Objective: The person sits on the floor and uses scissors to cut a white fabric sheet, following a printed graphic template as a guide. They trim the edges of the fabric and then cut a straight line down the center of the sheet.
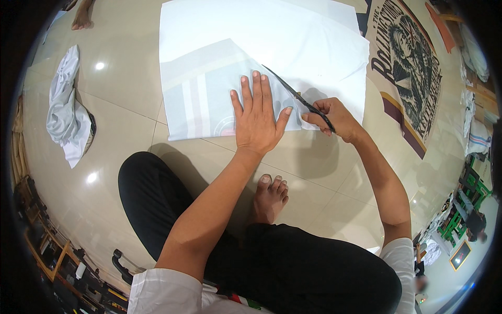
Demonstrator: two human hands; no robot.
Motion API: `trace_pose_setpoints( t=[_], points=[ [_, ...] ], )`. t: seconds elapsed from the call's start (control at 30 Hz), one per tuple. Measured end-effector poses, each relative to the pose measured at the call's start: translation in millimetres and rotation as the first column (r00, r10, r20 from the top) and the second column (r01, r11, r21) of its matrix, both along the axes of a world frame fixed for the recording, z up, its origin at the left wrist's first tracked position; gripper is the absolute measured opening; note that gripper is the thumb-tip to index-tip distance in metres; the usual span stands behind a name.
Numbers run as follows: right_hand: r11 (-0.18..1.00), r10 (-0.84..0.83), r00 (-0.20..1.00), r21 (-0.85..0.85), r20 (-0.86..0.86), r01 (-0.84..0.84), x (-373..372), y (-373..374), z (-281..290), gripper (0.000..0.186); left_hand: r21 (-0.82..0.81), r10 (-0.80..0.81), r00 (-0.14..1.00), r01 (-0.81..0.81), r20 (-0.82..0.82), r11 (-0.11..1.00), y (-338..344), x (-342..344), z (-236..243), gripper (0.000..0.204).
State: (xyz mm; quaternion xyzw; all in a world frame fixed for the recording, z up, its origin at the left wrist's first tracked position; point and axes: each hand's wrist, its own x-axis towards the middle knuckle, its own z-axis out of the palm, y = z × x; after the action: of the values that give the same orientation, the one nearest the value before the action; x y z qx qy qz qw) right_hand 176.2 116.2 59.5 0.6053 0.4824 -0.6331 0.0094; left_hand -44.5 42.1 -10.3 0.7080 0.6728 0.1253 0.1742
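Observation:
A large white cloth sheet (293,31) lies spread on the tiled floor in front of me. Faint stripes and a curved mark show on its greyer near-left part, which has a pointed top. My left hand (256,118) presses flat on this part, fingers spread and pointing away from me. Black scissors (293,92) are in my right hand (337,118), at the near right of the sheet. Their blades slant to the far left over the cloth, with the tip just beyond my left fingertips. Beside the scissors, the cloth is rumpled near my right fingers.
A printed banner (410,73) lies to the right of the sheet. Crumpled white cloth (68,110) is on the floor at the left. Another person's foot (82,18) shows at the far left. My own bare foot (269,199) is close to the sheet's near edge.

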Motion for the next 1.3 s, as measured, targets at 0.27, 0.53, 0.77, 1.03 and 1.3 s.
trace_pose_setpoints(
  t=[0.27,0.53,0.77,1.03,1.3],
  points=[
    [1.000,0.020,1.000,0.021,-0.001,-0.020,3.8,-0.5,-3.1,0.039,0.023,0.012,0.999,-0.011,-0.043,1.000,-0.1,0.7,0.5,0.093],
    [1.000,-0.003,1.000,0.005,-0.028,0.003,-4.7,6.9,-0.6,0.042,0.016,0.004,1.000,-0.004,0.006,1.000,0.0,0.0,1.6,0.091],
    [1.000,0.020,0.999,0.007,-0.029,-0.019,-15.2,15.5,4.4,0.042,0.023,0.001,1.000,-0.001,0.014,1.000,0.5,-0.6,2.1,0.092],
    [0.996,0.070,0.998,0.052,-0.006,-0.070,-10.5,17.8,-0.7,0.039,0.012,0.004,0.999,-0.003,-0.039,1.000,0.3,-0.4,2.6,0.092],
    [0.997,0.067,0.997,0.027,0.022,-0.068,-12.3,20.6,0.8,0.041,0.015,0.001,1.000,-0.001,0.022,1.000,0.5,-0.9,2.9,0.090]
  ],
)
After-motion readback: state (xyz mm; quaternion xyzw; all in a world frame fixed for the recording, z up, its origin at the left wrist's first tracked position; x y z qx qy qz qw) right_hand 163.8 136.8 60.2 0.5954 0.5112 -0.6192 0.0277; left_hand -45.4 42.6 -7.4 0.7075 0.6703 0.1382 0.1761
